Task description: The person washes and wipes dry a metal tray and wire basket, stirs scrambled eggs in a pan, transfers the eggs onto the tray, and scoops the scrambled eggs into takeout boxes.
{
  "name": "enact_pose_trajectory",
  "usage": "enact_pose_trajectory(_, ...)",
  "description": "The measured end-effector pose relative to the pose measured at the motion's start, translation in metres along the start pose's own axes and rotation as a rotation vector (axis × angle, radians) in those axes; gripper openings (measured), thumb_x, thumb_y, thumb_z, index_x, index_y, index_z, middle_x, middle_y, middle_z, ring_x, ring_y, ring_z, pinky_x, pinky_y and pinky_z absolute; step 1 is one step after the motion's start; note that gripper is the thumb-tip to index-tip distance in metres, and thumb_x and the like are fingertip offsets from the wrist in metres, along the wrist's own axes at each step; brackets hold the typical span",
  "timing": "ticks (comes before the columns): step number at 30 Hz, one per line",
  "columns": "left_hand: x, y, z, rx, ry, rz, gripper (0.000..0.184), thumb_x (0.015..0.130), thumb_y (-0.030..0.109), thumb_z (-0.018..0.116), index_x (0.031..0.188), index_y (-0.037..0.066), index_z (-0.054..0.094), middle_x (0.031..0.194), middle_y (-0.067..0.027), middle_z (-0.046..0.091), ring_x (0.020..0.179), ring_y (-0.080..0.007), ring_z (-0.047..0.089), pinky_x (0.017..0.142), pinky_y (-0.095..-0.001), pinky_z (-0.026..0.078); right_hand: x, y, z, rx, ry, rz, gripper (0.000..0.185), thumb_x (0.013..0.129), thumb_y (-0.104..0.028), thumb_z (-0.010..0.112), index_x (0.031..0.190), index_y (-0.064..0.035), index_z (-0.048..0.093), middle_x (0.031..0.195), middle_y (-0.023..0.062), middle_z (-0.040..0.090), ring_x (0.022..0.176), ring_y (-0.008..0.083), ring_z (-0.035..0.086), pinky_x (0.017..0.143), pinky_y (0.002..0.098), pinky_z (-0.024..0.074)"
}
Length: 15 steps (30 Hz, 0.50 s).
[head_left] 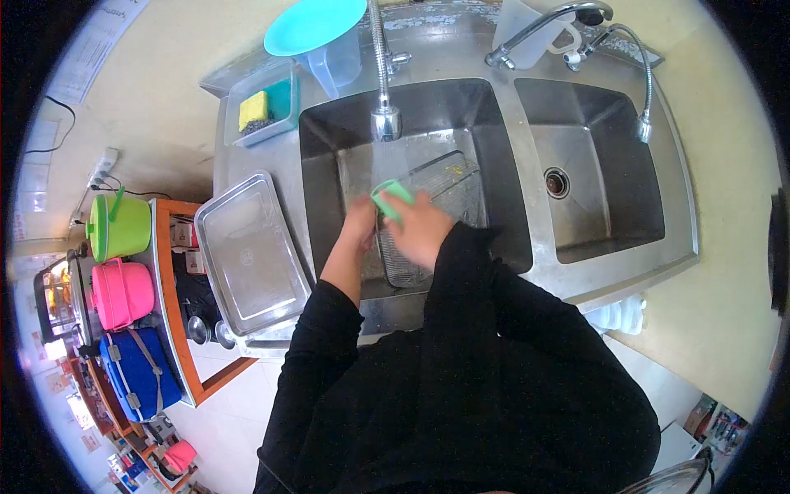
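Note:
In the left basin of the steel sink [510, 189], my right hand [421, 233] is closed on a light-green, cup-like thing [392, 198] under the running tap [385, 123]. Close by on its left, my left hand [359, 221] is curled, blurred, at the left edge of a wire rack [403, 267]. Whatever its fingers hold is hidden. The rack lies tilted in the basin below both hands, and its upper right part shows beyond them.
A metal tray [251, 255] leans at the sink's left. Behind it sits a plastic tub [284, 123] with a yellow sponge [254, 109]. A turquoise bowl [315, 26] and a clear jug [527, 37] stand at the back. Right of the divider is a second basin [605, 222].

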<state>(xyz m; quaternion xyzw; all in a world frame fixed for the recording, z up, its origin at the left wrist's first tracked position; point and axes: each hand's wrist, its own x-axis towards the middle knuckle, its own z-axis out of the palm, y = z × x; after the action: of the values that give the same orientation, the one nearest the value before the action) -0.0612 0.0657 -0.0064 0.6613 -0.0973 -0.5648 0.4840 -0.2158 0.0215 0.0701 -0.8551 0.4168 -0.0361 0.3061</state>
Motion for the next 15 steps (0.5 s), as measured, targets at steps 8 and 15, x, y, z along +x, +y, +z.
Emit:
enact_pose_trajectory(8,0.012,0.006,0.008,-0.336,-0.107,-0.094,0.02,0.092,0.016,0.048,0.101,0.001,0.057,0.082,-0.0075,0.061,0.068,-0.016,0.059,0.059,-0.0286,0.049,0.003,0.002,-0.008,-0.017,0.137,-0.094,0.048,0.084,-0.019,0.055,0.13,-0.0231,0.046,0.093,0.022,0.046,0.071,0.0402,0.058,0.064,0.0433,0.0502)
enact_pose_trajectory(15,0.013,0.006,0.008,-0.327,-0.093,-0.063,0.027,0.094,0.021,0.049,0.105,-0.003,0.055,0.091,-0.0111,0.063,0.079,-0.0208,0.061,0.071,-0.0317,0.052,-0.051,0.02,0.029,-0.02,0.005,-0.207,0.05,0.081,-0.019,0.059,0.129,-0.0247,0.047,0.09,0.0195,0.045,0.067,0.0364,0.057,0.061,0.0425,0.0496)
